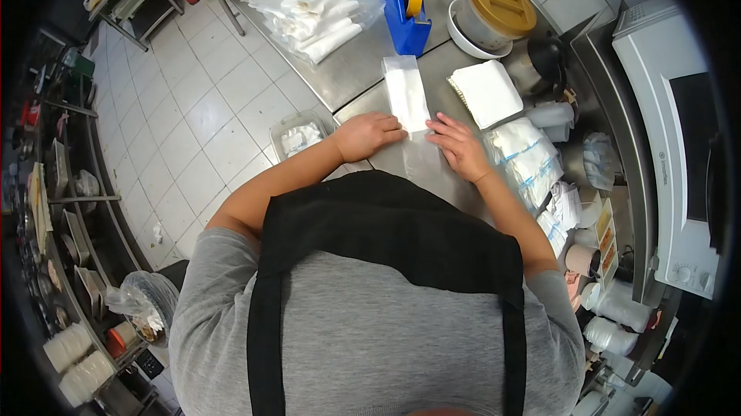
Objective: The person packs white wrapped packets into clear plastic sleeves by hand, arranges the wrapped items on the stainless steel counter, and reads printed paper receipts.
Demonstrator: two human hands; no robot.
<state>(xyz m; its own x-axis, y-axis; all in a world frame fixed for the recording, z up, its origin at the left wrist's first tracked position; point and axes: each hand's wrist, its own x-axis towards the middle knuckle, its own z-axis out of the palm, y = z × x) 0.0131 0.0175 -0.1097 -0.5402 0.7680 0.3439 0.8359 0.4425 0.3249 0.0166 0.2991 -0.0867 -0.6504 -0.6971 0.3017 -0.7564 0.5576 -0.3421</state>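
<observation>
A folded white napkin (407, 96) lies in a narrow clear plastic bag (436, 165) on the steel table in front of me. My left hand (370, 136) is at the bag's left edge, its fingers curled together and closed on the plastic. On the opposite side, my right hand (458, 147) has its fingers apart, the tips touching the bag's right edge near the napkin's lower end. Right of the bag is a stack of white napkins (486, 93). Beyond it sits a blue tape dispenser (407, 22) with yellow tape.
Filled napkin bags (312, 15) pile up at the far left of the table (351, 80). A tub with a yellow lid (502, 8) sits in a white bowl. Napkin packs (529, 155) lie at right, near a white microwave (671, 146). A clear container (297, 136) is at left.
</observation>
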